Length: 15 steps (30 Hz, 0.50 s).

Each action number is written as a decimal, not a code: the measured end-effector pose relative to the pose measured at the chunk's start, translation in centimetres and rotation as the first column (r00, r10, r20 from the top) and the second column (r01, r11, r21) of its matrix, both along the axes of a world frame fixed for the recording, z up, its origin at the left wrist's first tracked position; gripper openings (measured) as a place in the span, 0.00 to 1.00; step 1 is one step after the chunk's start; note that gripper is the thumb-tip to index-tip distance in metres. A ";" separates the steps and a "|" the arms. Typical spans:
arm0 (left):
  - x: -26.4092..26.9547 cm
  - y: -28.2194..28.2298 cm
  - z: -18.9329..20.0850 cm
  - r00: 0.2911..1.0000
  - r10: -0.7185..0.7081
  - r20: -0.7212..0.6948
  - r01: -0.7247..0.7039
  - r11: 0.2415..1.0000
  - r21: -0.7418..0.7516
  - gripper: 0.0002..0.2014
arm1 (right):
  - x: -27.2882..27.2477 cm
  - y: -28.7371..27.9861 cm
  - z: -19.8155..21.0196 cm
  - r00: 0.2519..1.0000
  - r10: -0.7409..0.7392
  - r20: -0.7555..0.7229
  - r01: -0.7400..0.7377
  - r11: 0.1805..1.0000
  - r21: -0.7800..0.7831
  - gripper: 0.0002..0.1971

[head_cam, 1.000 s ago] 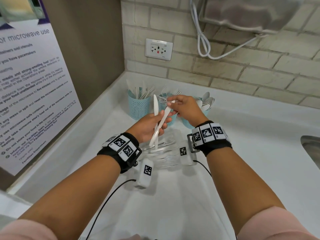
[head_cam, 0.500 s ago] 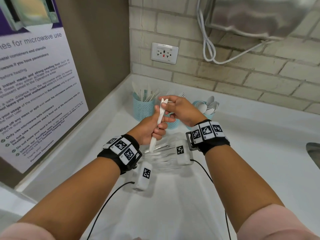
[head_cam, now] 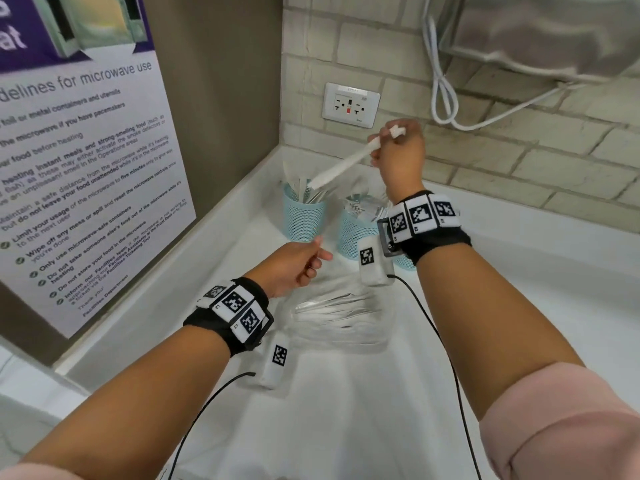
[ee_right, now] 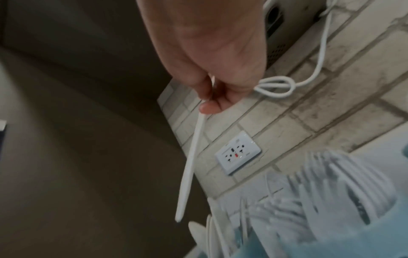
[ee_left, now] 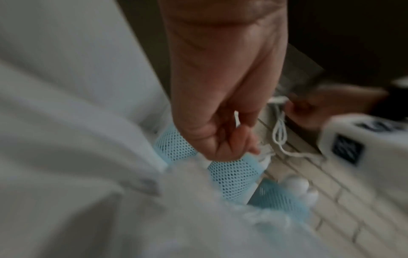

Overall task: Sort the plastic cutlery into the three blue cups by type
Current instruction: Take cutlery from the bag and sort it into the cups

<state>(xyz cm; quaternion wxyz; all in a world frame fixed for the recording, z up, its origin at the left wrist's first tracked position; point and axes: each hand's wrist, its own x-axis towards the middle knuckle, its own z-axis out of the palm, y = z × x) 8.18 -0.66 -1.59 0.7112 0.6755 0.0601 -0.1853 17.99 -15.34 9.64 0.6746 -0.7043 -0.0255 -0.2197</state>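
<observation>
My right hand (head_cam: 398, 147) pinches the handle end of a white plastic knife (head_cam: 343, 166), raised above the counter. The knife slants down-left, its tip just over the left blue mesh cup (head_cam: 304, 211), which holds knives. Beside it, the middle cup (head_cam: 358, 230) holds forks. The third cup (head_cam: 405, 263) is mostly hidden behind my right wrist. My left hand (head_cam: 298, 263) hangs lower, near the cups, its fingers loosely curled and empty. The right wrist view shows the knife (ee_right: 192, 160) hanging from my fingers (ee_right: 212, 94). All three cups, among them one (ee_left: 234, 178), appear in the left wrist view.
A clear plastic container (head_cam: 339, 313) with several pieces of loose cutlery lies on the white counter (head_cam: 346, 410) between my wrists. The brick wall carries a socket (head_cam: 349, 105) and a white cable (head_cam: 440, 98). A poster panel (head_cam: 86, 168) closes the left side.
The right hand has taken the knife out of the left hand and lifted it up and back over the left cup. The left hand has let go and dropped lower.
</observation>
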 end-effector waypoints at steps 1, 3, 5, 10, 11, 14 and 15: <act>-0.2 0.0 -0.2 0.998 -0.052 0.021 0.049 0.992 0.116 0.16 | 0.2 0.7 -0.2 0.999 -0.014 0.044 0.015 1.000 -0.018 0.12; -0.3 -0.2 -0.5 0.983 -0.169 0.070 0.138 0.937 0.321 0.12 | 0.5 2.4 -1.1 0.994 -0.012 0.107 0.027 0.990 -0.140 0.12; -0.4 -0.4 -0.9 0.948 -0.288 0.134 0.174 0.825 0.538 0.11 | 0.7 4.0 -2.5 0.992 0.037 0.117 -0.001 0.956 -0.293 0.09; -0.9 -0.8 -1.3 0.851 -0.515 0.100 0.215 0.515 0.830 0.15 | 1.6 6.0 -6.2 0.997 0.069 0.032 -0.011 0.555 -0.832 0.12; -1.0 -0.8 -1.5 0.847 -0.523 0.092 0.218 0.501 0.838 0.16 | 1.7 6.1 -6.8 0.998 0.057 0.027 -0.001 0.451 -0.892 0.14; -1.0 -0.9 -1.8 0.839 -0.539 0.079 0.221 0.470 0.855 0.17 | 1.3 6.4 -7.3 0.996 0.085 -0.010 -0.029 0.231 -0.973 0.19; -0.9 -0.9 -1.9 0.834 -0.547 0.074 0.217 0.448 0.867 0.17 | 1.4 6.4 -7.4 0.995 0.092 -0.023 -0.040 0.188 -0.981 0.19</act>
